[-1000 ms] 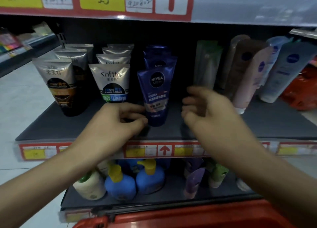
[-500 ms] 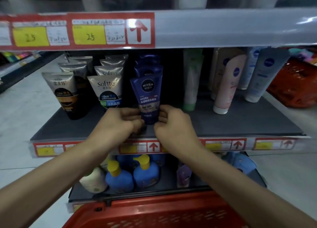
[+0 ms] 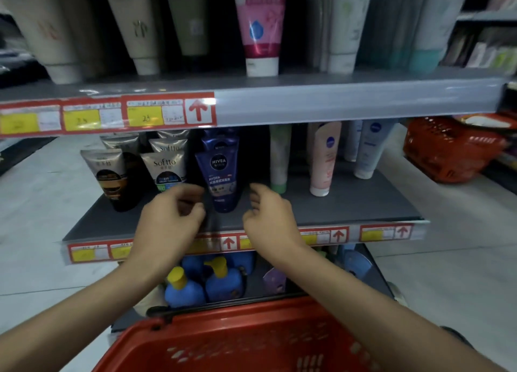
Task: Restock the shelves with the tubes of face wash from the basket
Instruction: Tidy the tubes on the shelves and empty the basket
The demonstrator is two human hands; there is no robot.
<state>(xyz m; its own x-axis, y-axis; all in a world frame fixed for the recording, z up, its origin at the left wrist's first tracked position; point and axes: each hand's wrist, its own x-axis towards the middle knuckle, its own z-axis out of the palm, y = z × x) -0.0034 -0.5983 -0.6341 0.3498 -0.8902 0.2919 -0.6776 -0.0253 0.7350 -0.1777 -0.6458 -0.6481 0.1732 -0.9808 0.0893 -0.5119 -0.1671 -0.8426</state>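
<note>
A dark blue Nivea Men face wash tube [image 3: 221, 176] stands cap-down at the front of its row on the grey middle shelf [image 3: 349, 204]. My left hand [image 3: 173, 218] hovers just left of the tube's base and my right hand [image 3: 268, 215] just right of it. Both have loosely curled fingers, hold nothing and do not touch the tube. The red basket [image 3: 237, 341] sits below my arms at the bottom edge; I see no tubes in the part that shows.
Silver Softto tubes [image 3: 165, 167] and black-and-gold tubes [image 3: 112, 176] stand left of the blue row. A green-capped tube [image 3: 279, 159], a pink tube [image 3: 324, 159] and white tubes stand to the right. Blue pump bottles [image 3: 221, 279] fill the lower shelf. A second red basket [image 3: 447, 150] sits far right.
Half a second ago both hands pinched the base of the blue tube. They have let go and moved apart to either side. The view has pulled back and tilted up.
</note>
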